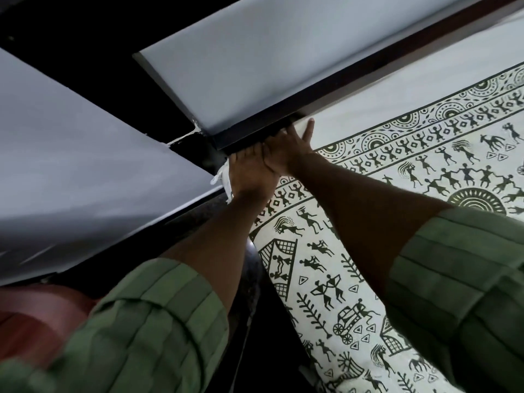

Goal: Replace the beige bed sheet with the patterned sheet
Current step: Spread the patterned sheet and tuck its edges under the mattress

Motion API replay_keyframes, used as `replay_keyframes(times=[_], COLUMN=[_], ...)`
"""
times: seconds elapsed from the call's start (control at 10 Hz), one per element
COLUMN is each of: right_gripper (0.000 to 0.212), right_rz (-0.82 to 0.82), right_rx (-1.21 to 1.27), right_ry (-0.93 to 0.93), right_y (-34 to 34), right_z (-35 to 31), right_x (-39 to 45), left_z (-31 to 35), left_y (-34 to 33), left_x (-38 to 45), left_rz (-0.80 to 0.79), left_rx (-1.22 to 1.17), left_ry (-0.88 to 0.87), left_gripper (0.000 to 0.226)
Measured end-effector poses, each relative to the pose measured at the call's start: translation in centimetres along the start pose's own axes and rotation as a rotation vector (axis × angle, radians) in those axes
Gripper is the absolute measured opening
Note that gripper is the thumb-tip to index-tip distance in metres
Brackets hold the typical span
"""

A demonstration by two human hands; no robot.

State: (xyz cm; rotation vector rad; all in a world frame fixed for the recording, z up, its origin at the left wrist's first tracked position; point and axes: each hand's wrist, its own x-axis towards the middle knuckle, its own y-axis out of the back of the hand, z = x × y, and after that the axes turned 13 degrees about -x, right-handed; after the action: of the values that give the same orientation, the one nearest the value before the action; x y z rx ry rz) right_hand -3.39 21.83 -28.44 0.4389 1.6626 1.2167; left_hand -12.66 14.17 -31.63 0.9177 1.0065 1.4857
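The patterned sheet (397, 251) already covers the bed across the right and lower frame; no beige sheet is visible. At centre, the right hand (289, 148) presses flat, fingers straight, against the dark headboard (255, 129). The left hand (249, 171) grips the sheet's fringed corner (221, 177). Tucking this corner seems nearly the last step.

No readable text, label, brand or number appears on anything in view.
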Motion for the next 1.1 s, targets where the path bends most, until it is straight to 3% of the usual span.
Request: replay_keyframes(times=[0.1, 0.3, 0.4, 0.5, 0.6, 0.7, 0.8, 1.0, 1.1], right_gripper=[0.052, 0.055, 0.058, 0.070, 0.073, 0.070, 0.074, 0.067, 0.065], right_rz=[-0.043, 0.115, 0.186, 0.192, 0.176, 0.107, 0.058, 0.034, 0.027], right_rx=[-0.036, 0.014, 0.074, 0.094, 0.145, 0.198, 0.248, 0.209, 0.171], right_ry=[0.003, -0.058, -0.101, -0.122, -0.143, -0.194, -0.212, -0.208, -0.188], right_y=[0.0, -0.8, -2.0, -2.2, -1.8, -0.9, -0.3, -0.7, -1.2], right_z=[-0.2, -3.3, -4.9, -5.1, -5.5, -6.2, -6.7, -7.1, -6.8], right_x=[0.8, -0.4, -0.6, -0.2, -0.1, 0.5, 0.9, 1.0, 1.2], left_z=[-0.5, -1.0, -1.4, -1.2, -2.2, -3.9, -4.9, -6.3, -6.9], left_y=[-0.4, 0.4, 0.4, 1.1, 1.3, 2.1, 3.6, 3.5, 3.2], left_x=[-0.5, -6.2, -7.0, -7.0, -5.9, -4.2, -3.5, -3.5, -3.0], left_rz=[0.032, 0.453, 0.647, 0.692, 0.619, 0.447, 0.186, 0.012, 0.086], left_rx=[-0.068, -0.517, -0.590, -0.703, -1.006, -1.376, -1.457, -1.634, -1.511], left_ry=[-0.002, 0.033, 0.199, 0.529, 0.837, 1.230, 1.445, 1.290, 1.334], left_gripper=[0.042, 0.029, 0.021, 0.023, 0.021, 0.023, 0.039, 0.045, 0.050])
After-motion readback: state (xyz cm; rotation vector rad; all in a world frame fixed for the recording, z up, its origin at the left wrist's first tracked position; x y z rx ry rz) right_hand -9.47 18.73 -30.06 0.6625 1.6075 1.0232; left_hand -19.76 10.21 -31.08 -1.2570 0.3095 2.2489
